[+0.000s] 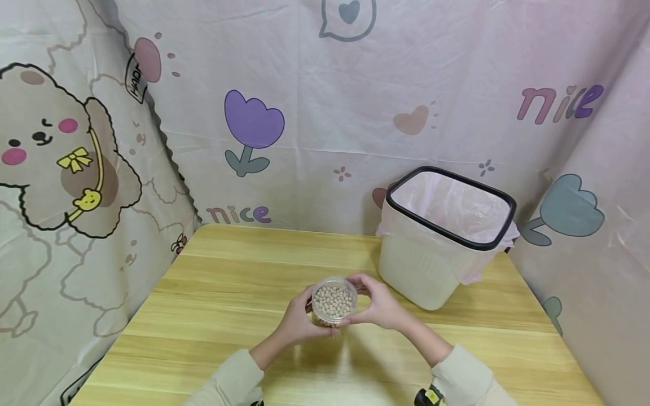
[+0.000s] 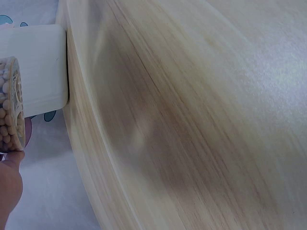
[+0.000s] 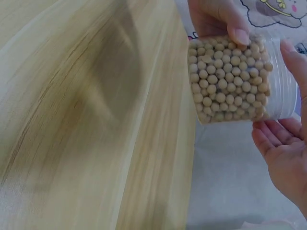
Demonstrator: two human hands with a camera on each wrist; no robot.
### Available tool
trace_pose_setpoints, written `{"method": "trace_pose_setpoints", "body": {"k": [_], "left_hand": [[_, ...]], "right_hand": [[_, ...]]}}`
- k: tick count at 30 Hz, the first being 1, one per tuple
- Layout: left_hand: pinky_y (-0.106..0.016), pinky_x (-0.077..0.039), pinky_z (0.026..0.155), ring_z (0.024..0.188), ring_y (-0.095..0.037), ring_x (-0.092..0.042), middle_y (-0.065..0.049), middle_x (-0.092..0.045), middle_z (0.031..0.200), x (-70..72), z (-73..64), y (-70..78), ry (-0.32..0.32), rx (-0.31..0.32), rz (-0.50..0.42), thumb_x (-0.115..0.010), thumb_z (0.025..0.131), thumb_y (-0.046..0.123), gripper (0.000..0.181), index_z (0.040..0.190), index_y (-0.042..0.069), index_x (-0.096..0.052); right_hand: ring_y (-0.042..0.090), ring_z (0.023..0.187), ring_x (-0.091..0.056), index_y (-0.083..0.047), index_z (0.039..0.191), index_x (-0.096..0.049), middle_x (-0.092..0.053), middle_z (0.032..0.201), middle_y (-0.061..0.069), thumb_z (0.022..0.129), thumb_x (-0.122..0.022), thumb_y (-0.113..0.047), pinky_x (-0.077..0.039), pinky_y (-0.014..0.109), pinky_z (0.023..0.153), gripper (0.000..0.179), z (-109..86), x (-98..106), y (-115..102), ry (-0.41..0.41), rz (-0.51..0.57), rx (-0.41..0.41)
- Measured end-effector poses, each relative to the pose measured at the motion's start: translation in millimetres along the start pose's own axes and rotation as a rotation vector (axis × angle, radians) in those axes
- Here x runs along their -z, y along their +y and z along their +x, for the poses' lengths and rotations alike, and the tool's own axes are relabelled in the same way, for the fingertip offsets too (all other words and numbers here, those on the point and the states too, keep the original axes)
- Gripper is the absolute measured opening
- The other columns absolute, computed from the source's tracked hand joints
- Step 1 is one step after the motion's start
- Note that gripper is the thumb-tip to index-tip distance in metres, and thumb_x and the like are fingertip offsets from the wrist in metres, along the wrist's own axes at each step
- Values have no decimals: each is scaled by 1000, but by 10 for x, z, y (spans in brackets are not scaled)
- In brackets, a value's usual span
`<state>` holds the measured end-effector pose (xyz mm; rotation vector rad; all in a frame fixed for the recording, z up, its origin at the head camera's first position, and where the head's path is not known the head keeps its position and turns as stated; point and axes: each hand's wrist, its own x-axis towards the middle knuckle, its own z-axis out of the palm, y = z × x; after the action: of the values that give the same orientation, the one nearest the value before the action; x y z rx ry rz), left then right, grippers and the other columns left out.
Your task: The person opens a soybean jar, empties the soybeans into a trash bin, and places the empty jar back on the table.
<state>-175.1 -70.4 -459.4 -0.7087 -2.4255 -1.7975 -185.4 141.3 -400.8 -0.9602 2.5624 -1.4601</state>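
Both hands hold a clear plastic jar (image 1: 334, 300) of round beige beans, which look like soybeans, above the wooden table. My left hand (image 1: 298, 320) grips the jar's body from the left. At the clear top part of the jar, my right hand (image 1: 382, 304) curls its thumb and fingers round the side. The right wrist view shows the jar (image 3: 230, 81) lifted, with beans filling most of it; whether that clear top is a lid or a bare rim, I cannot tell. In the left wrist view, only part of the jar (image 2: 8, 105) shows at the left edge.
A whitish bin (image 1: 421, 270) with a black rim and a pale pink liner bag (image 1: 447, 203) stands at the table's back right. The wooden table (image 1: 244, 265) meets a printed curtain (image 1: 315, 113) behind it, and more curtain hangs on both sides.
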Motion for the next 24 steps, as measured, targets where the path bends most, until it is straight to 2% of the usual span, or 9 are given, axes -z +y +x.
{"method": "trace_pose_setpoints", "body": {"k": [7,9,12,14,15,18,21,24], "left_hand": [[-25,-51,92,110,-27,-58,-13,-58,122,15,-3,14,-15,1,-1,-89,56,16,87,130,3,-45],[-25,-51,92,110,-27,-58,-13,-58,122,17,-3,17,-14,4,9,-89,56,15,88,131,3,-44],[-27,-52,92,110,-29,-58,-15,-57,123,17,-7,71,-11,6,24,-88,56,11,89,131,0,-43],[-30,-52,91,109,-31,-58,-18,-57,122,24,-13,162,-9,13,34,-87,56,8,88,131,-4,-43],[-32,-52,91,109,-32,-58,-19,-57,121,27,-16,213,-6,19,34,-87,56,7,87,130,-5,-43],[-32,-52,91,108,-32,-58,-19,-58,121,15,-14,240,0,36,42,-86,57,8,85,130,-6,-43],[-30,-51,92,111,-30,-57,-16,-57,124,-33,1,96,3,35,37,-86,59,12,87,132,-2,-42],[-28,-50,94,112,-30,-57,-15,-55,126,-67,13,-1,-10,24,15,-85,61,15,87,134,0,-40]], "right_hand": [[36,109,-57,9,122,-48,-57,119,24,69,-81,-11,-48,28,98,66,-1,74,64,-71,131,5],[37,111,-56,10,123,-48,-56,121,26,71,-79,-11,-47,26,98,65,0,93,78,-94,151,4],[39,113,-54,12,126,-45,-54,124,27,73,-77,-10,-47,32,100,66,-1,115,66,-115,138,-1],[39,113,-54,12,127,-44,-53,125,27,72,-78,-12,-47,37,99,69,4,114,42,-98,68,12],[37,112,-55,12,127,-44,-54,123,25,71,-79,-14,-48,38,98,71,6,104,23,-77,11,24],[32,107,-57,9,127,-45,-56,119,20,67,-82,-25,-51,42,92,78,9,37,-50,11,-198,56],[28,106,-55,6,126,-46,-54,119,17,62,-84,-35,-51,43,89,85,1,-55,-130,76,-348,32],[26,107,-53,6,125,-46,-52,120,16,59,-84,-40,-50,45,92,90,1,-132,-182,83,-413,-14]]}}
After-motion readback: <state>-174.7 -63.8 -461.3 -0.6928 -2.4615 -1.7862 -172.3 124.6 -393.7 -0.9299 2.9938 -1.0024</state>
